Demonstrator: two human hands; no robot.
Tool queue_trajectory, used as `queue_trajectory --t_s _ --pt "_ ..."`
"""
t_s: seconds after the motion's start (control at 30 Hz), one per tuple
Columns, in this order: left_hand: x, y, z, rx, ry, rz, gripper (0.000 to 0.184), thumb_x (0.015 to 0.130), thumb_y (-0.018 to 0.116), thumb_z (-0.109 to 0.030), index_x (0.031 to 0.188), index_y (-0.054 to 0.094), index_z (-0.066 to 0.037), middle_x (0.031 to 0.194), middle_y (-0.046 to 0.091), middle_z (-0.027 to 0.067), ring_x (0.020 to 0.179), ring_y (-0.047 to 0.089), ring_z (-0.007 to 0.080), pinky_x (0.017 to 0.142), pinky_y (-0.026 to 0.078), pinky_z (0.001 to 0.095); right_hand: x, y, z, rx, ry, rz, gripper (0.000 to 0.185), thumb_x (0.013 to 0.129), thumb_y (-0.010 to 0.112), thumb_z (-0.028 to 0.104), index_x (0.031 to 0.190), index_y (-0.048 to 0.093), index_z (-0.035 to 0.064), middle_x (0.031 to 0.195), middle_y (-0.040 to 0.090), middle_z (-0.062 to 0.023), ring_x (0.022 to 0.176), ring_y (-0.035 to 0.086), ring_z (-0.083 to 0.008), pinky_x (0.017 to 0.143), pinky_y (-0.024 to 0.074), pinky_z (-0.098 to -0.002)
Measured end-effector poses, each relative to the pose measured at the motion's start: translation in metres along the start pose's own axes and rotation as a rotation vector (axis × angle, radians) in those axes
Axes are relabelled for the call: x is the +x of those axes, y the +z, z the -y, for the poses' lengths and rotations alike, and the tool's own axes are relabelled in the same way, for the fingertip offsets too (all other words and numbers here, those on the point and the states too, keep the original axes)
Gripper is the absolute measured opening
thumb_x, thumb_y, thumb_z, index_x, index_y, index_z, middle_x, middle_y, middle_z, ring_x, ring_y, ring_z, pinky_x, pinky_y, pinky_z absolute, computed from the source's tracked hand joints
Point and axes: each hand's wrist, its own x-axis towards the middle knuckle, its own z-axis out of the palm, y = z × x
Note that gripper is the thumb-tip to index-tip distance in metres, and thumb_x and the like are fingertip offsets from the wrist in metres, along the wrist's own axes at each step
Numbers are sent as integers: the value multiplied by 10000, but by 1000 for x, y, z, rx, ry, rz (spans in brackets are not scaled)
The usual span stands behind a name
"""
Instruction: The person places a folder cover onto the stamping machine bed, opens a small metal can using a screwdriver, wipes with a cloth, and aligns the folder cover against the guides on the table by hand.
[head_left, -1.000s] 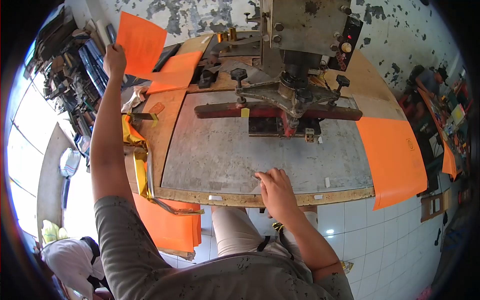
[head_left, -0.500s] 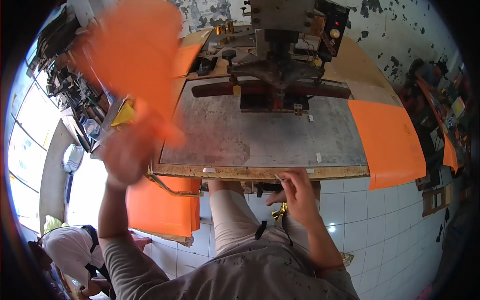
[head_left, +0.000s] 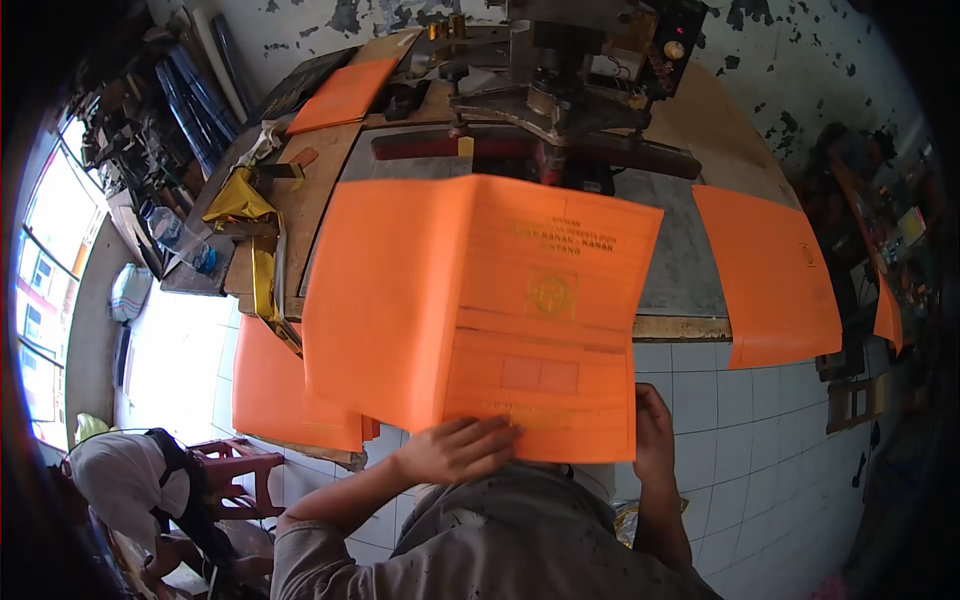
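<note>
An orange folder cover (head_left: 380,290) lies spread in front of me, with a crease down its middle. Dark gold lettering and a round emblem mark its right panel; ruled boxes show below the emblem. The fingers of my left hand (head_left: 460,447) rest flat and close together on the lower part of the cover, over the bottom line of lettering. My right hand (head_left: 655,430) is at the cover's lower right edge, fingers bent against it and partly hidden. Behind the cover stands a hot stamping press (head_left: 555,110), its metal bed (head_left: 680,255) mostly hidden.
Another orange cover (head_left: 770,280) hangs over the table's right edge. More orange covers (head_left: 265,380) are stacked at lower left, and one sheet (head_left: 345,92) lies at the back left. Gold foil (head_left: 245,205) and a plastic bottle (head_left: 180,240) are at left. A person (head_left: 130,485) bends at lower left.
The orange cover has come from the upper left, blurred in my raised left hand, to in front of me. My right hand has moved from the table edge to the cover's edge.
</note>
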Motion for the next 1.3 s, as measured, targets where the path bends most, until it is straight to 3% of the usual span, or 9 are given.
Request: queue_trajectory --t_s 0.2,0.33,0.43,0.63,0.8,1.03,1.07,1.17,1.3 --pt "-4 -10 -30 -61 -54 35 309 977 642 -202 1275 696 -136 1489 684 67 1303 700 231 933 609 338 -13 9 1 401 -26 -191 204 1081 493 63 1277 550 52 1194 661 -65 1008 635 -134 908 529 -306" --pt "0 -19 -33 -62 -141 70 290 984 628 -197 1262 686 -134 1490 683 84 1312 695 248 922 606 341 -13 19 21 480 -93 -167 197 1082 512 54 1273 560 53 1212 612 -57 994 608 -130 880 520 -305" --pt "7 -16 -18 -30 -182 15 285 979 625 -192 1252 670 -126 1485 682 104 1317 691 275 913 605 365 6 27 47 138 -189 -99 190 1083 522 69 1266 572 53 1184 606 -39 948 596 -101 842 507 -281" --pt "36 -11 27 14 -283 -16 279 947 658 -170 1215 650 -93 1412 701 116 1288 686 303 916 584 397 70 39 75 89 -163 -44 180 1096 523 111 1250 592 51 1164 644 -27 876 569 -42 790 475 -235" --pt "30 -12 36 8 -396 -2 211 939 683 -150 1137 639 -92 1368 709 96 1271 682 288 912 569 399 77 55 72 -190 -175 25 206 1140 545 93 1302 618 -11 1179 689 -26 1120 639 -97 1029 490 -282" --pt "58 2 69 -28 -420 -101 115 962 695 -118 1062 644 -97 1381 704 105 1300 663 325 1099 505 489 117 50 83 -462 -265 -90 194 1134 545 75 1250 683 3 1256 731 -48 1017 670 -92 932 527 -283" --pt "62 6 72 -80 -421 -108 97 968 704 -120 1046 651 -94 1393 704 108 1303 663 334 1124 492 503 115 50 91 -701 -323 -186 180 1128 562 57 1252 682 7 1202 726 -49 887 670 -95 816 545 -293" --pt "71 5 78 -245 -428 -35 148 992 717 -183 1091 669 -84 1429 680 118 1369 617 355 1161 465 524 114 37 90 -785 -514 -257 186 1093 602 29 1260 681 24 1128 708 -90 935 697 -167 794 576 -333" --pt "80 -24 95 -141 -664 -22 409 1039 701 -325 1341 664 -51 1589 546 207 1515 481 406 1254 364 565 119 47 100 -806 -482 -36 175 1084 643 40 1235 728 14 1147 713 -101 991 725 -202 849 583 -351"
